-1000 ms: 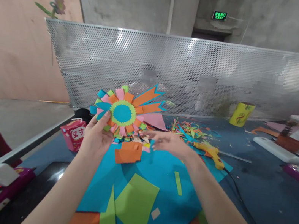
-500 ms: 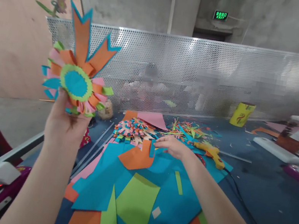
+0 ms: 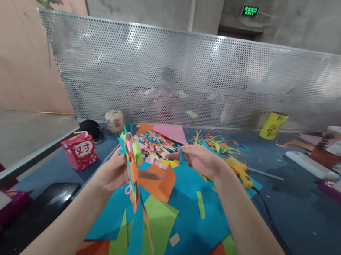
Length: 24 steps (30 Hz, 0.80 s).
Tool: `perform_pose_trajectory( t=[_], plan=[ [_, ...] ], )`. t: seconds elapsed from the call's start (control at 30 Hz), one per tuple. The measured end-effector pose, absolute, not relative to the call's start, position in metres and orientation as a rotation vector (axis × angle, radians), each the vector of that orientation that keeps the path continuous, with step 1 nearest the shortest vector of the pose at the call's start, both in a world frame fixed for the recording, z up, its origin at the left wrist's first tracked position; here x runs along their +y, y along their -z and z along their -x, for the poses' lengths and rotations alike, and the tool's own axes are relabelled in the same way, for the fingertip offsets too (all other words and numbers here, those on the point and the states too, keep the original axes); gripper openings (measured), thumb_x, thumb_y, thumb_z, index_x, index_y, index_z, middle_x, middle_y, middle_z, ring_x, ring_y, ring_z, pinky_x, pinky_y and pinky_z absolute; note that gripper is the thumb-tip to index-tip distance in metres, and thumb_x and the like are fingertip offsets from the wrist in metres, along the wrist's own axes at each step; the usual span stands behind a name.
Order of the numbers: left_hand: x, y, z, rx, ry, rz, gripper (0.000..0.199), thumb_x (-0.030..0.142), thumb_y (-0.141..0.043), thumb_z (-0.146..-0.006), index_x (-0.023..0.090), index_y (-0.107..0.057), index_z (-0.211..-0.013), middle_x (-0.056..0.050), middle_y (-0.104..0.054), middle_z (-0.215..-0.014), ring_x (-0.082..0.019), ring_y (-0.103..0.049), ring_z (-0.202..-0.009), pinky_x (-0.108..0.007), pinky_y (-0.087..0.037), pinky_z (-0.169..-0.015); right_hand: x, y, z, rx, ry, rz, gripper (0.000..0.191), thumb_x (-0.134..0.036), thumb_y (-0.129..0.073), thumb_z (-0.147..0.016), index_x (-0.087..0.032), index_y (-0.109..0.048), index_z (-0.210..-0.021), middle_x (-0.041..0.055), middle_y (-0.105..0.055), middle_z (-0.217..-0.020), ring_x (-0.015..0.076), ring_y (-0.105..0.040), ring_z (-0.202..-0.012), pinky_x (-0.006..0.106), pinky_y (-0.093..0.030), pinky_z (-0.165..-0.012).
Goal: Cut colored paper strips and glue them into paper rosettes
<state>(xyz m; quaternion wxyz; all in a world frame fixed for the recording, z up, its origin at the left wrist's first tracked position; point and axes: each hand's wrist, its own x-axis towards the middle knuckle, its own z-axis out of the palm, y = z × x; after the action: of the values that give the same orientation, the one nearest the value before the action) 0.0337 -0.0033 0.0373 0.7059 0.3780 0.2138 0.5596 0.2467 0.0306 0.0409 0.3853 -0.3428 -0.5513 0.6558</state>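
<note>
My left hand (image 3: 113, 170) grips a paper rosette (image 3: 133, 167) with looped petals, now turned edge-on, its long blue and orange tails hanging toward me. Between the fingertips of my right hand (image 3: 202, 159) is a small blue paper strip (image 3: 181, 158). An orange paper piece (image 3: 165, 184) with a raised fold lies between my hands. Below it spread large blue sheets (image 3: 191, 236), a green sheet (image 3: 162, 218), a narrow green strip (image 3: 201, 205) and a small white square (image 3: 174, 240). Behind sits a pile of curled multicolour paper (image 3: 156, 142).
A yellow glue gun (image 3: 241, 173) with its cord lies right of my right hand. Thin paper scraps (image 3: 215, 143) and a yellow roll (image 3: 273, 126) are farther back, before a perforated metal divider (image 3: 119, 61). A red drink box (image 3: 79, 151) and a black phone (image 3: 57, 195) stand left.
The rosette has come down from upper left toward the middle and turned from facing me to edge-on. My right hand has lifted the blue strip off the orange piece.
</note>
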Motion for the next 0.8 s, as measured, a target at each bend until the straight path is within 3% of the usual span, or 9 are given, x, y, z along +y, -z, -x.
perform_pose_trajectory(
  t=[0.1, 0.3, 0.4, 0.5, 0.63, 0.8],
  plan=[
    [-0.005, -0.036, -0.038, 0.414, -1.15, -0.915, 0.035, 0.035, -0.084, -0.038, 0.02, -0.057, -0.055, 0.009, -0.054, -0.042, -0.007, -0.051, -0.035, -0.033, -0.057, -0.06, 0.033, -0.046, -0.245, -1.358, -1.523, 0.823, 0.024, -0.037, -0.068, -0.058, -0.017, -0.054, -0.059, 0.0047, -0.065, -0.068, 0.0139, -0.056, -0.066, 0.025, -0.04, -0.057],
    [0.005, -0.029, -0.032, 0.463, -1.356, -1.293, 0.024, 0.025, -0.081, -0.05, 0.018, -0.063, -0.064, 0.002, -0.066, -0.058, -0.012, -0.061, -0.048, -0.022, -0.054, -0.047, 0.033, -0.07, -0.26, -1.174, -0.795, 0.708, 0.015, -0.027, -0.068, -0.062, -0.019, -0.057, -0.064, -0.004, -0.059, -0.062, 0.0078, -0.052, -0.059, 0.023, -0.042, -0.06],
    [0.003, -0.037, -0.023, 0.449, -1.539, -1.674, 0.018, 0.011, -0.075, -0.057, 0.021, -0.062, -0.066, 0.003, -0.068, -0.069, -0.016, -0.066, -0.068, -0.027, -0.056, -0.059, 0.019, -0.078, -0.266, -1.255, -0.593, 0.682, 0.011, -0.025, -0.069, -0.065, -0.021, -0.06, -0.071, -0.0039, -0.06, -0.064, 0.0093, -0.055, -0.061, 0.024, -0.044, -0.06],
    [-0.007, -0.051, -0.018, 0.433, -1.631, -2.263, 0.022, 0.003, -0.068, -0.063, 0.022, -0.064, -0.075, 0.0, -0.068, -0.076, -0.022, -0.063, -0.088, -0.041, -0.052, -0.078, 0.002, -0.079, -0.267, -1.478, -0.362, 0.604, 0.005, -0.021, -0.065, -0.071, -0.023, -0.062, -0.076, -0.0016, -0.064, -0.072, 0.013, -0.058, -0.068, 0.028, -0.046, -0.061],
    [-0.018, -0.063, -0.016, 0.378, -1.758, -2.9, 0.02, 0.008, -0.063, -0.071, 0.023, -0.065, -0.084, -0.001, -0.07, -0.08, -0.022, -0.062, -0.087, -0.047, -0.047, -0.084, -0.021, -0.079, -0.268, -1.711, 0.194, 0.296, 0.014, -0.011, -0.059, -0.075, -0.024, -0.062, -0.081, -0.0023, -0.067, -0.078, 0.015, -0.059, -0.074, 0.035, -0.046, -0.072],
    [-0.027, -0.06, -0.011, 0.557, -1.764, -3.269, 0.025, 0.008, -0.063, -0.072, 0.028, -0.063, -0.088, 0.004, -0.071, -0.084, -0.017, -0.065, -0.082, -0.038, -0.05, -0.077, -0.058, -0.08, -0.269, -1.918, 0.604, 0.367, 0.013, -0.014, -0.053, -0.082, -0.022, -0.063, -0.081, -0.0028, -0.068, -0.093, 0.0143, -0.056, -0.081, 0.03, -0.047, -0.073]
  ],
)
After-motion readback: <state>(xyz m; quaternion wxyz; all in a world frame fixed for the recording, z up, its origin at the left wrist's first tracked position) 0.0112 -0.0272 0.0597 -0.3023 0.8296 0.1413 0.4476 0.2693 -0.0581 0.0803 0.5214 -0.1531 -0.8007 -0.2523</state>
